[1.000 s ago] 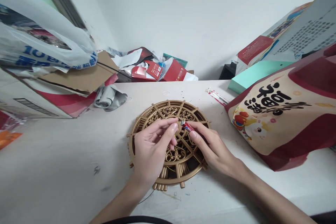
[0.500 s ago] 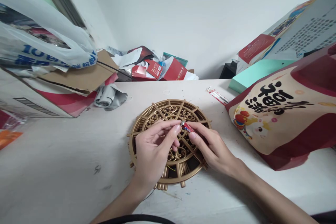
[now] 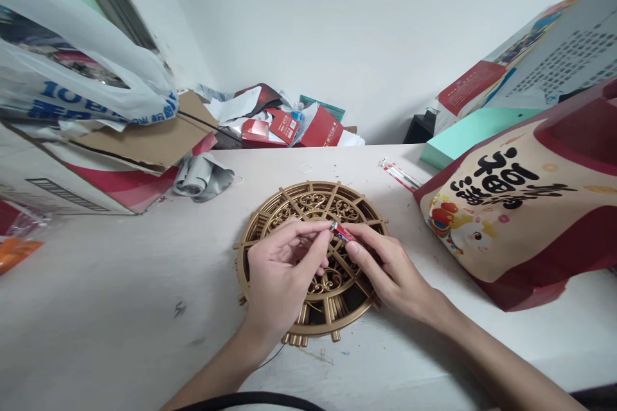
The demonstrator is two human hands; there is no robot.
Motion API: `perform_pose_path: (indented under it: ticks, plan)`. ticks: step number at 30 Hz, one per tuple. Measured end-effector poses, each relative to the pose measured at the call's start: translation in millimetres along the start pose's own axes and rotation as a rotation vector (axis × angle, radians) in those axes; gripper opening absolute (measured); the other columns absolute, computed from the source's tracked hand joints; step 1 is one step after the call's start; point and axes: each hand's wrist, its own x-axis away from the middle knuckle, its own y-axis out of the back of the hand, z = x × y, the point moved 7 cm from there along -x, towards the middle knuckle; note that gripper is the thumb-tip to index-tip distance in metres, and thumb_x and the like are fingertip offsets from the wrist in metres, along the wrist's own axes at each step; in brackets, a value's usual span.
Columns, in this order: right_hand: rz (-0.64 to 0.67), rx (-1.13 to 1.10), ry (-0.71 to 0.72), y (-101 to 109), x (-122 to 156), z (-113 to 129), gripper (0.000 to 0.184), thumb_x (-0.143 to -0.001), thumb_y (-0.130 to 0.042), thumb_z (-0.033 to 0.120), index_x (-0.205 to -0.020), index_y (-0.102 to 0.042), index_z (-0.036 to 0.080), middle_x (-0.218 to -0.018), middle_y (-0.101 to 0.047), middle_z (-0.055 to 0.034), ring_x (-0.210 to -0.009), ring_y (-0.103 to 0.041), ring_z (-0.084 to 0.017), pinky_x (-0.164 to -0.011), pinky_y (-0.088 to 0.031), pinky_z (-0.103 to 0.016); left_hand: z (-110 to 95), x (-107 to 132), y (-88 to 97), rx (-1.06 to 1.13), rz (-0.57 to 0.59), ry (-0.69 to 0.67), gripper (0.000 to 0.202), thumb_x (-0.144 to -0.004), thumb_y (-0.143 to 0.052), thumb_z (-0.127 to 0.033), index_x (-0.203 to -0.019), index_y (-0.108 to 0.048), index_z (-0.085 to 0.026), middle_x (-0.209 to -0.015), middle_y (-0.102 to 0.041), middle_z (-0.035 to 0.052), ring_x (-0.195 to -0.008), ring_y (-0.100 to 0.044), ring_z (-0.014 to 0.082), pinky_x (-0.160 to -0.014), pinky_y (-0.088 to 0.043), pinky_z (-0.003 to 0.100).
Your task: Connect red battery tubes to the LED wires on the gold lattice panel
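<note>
A small red battery (image 3: 342, 232) with a silvery end is held between my two hands, above a round gold openwork ornament (image 3: 332, 332) that looks like a clock frame. My left hand (image 3: 284, 270) is closed, its thumb and forefinger pinching the silvery end. The other end sits between the thumb and fingers of my right hand (image 3: 390, 270), also closed. Scrollwork and spokes fill the ornament, which lies flat on the white table (image 3: 144, 308); my hands cover part of it. A thin dark wire (image 3: 271, 359) comes out from its near edge.
On the left stand a carton (image 3: 110, 192) and a white plastic bag (image 3: 87, 77), with a grey roll (image 3: 195, 180) beside them. A large red and cream bag (image 3: 520, 218) stands at the right. Papers and red boxes (image 3: 318, 128) lie beyond the table's far edge.
Both hands stay almost still, with the battery held in the same place. The view has shifted very slightly.
</note>
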Motion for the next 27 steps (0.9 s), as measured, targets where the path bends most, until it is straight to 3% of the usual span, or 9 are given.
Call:
perform_pose_path:
  ticks: [3,8,13,21,24,27]
  plan:
    - [0.004,-0.004,0.002,-1,0,1,0.038,-0.107,-0.05,0.029,-0.145,-0.057,0.029,-0.135,-0.069,-0.0056,-0.111,-0.069,-0.018,-0.096,-0.054,-0.036,1,-1,-0.3,-0.023,0.019,-0.013,0.005,-0.087,-0.074,-0.022,-0.09,-0.077,-0.023,-0.074,-0.07,-0.0015,-0.058,-0.063,0.007,-0.051,-0.053,0.014]
    - [-0.002,0.012,0.015,0,0,0,0.036,-0.107,-0.051,0.029,-0.142,-0.058,0.028,-0.135,-0.069,-0.0062,-0.112,-0.069,-0.018,-0.096,-0.054,-0.035,2,-2,-1.5,-0.03,0.051,-0.028,0.001,-0.088,-0.073,-0.022,-0.087,-0.073,-0.022,-0.082,-0.07,-0.0005,-0.075,-0.069,0.0096,-0.065,-0.057,0.016]
    - [-0.011,0.071,0.042,1,0,-1,0.033,-0.107,-0.051,0.029,-0.137,-0.06,0.022,-0.132,-0.07,-0.0096,-0.109,-0.07,-0.019,-0.093,-0.055,-0.035,2,-5,-2.8,-0.001,0.085,-0.04,0.003,-0.087,-0.074,-0.024,-0.085,-0.073,-0.022,-0.101,-0.071,0.0023,-0.095,-0.07,0.0136,-0.075,-0.059,0.019]
    - [0.061,0.23,0.089,-2,-1,9,0.029,-0.107,-0.047,0.03,-0.131,-0.06,0.02,-0.117,-0.074,-0.0086,-0.096,-0.071,-0.02,-0.083,-0.054,-0.035,8,-5,0.2,0.127,0.028,0.036,0.008,-0.078,-0.083,-0.024,-0.079,-0.077,-0.019,-0.089,-0.078,0.0049,-0.086,-0.075,0.0171,-0.085,-0.063,0.028]
    - [0.074,0.189,0.032,1,-11,14,0.031,-0.107,-0.046,0.039,-0.12,-0.066,0.019,-0.103,-0.075,-0.0067,-0.087,-0.069,-0.019,-0.077,-0.052,-0.034,8,-10,6.5,0.157,-0.008,0.071,0.011,-0.078,-0.084,-0.027,-0.081,-0.078,-0.019,-0.09,-0.079,0.0063,-0.085,-0.074,0.0173,-0.085,-0.062,0.029]
    - [-0.022,0.075,-0.13,13,-27,3,0.053,-0.106,-0.038,0.055,-0.088,-0.071,0.019,-0.074,-0.067,-0.004,-0.065,-0.06,-0.017,-0.06,-0.047,-0.032,9,-21,21.1,0.216,-0.091,0.081,0.014,-0.075,-0.086,-0.028,-0.078,-0.077,-0.017,-0.082,-0.077,0.0058,-0.076,-0.072,0.0148,-0.079,-0.061,0.026]
